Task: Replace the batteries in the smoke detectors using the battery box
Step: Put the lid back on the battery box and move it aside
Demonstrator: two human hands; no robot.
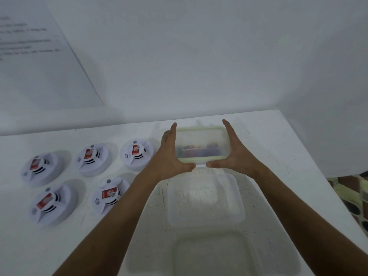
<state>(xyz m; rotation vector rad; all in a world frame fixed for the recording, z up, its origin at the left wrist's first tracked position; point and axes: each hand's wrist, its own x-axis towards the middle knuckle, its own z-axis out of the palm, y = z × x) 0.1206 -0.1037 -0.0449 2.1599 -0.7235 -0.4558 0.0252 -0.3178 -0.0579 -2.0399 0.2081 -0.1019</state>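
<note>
Left hand (172,156) and right hand (235,154), fingers straight, flanking lidded battery box (201,145), five smoke detectors (93,158) left of it on white surface (278,140)

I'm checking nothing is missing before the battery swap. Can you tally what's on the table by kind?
Smoke detectors: 5
Lidded battery box with green rim: 1, with the left hand and right hand flat against its sides
Clear plastic containers, nearer the person: 2
Total: 8
</note>
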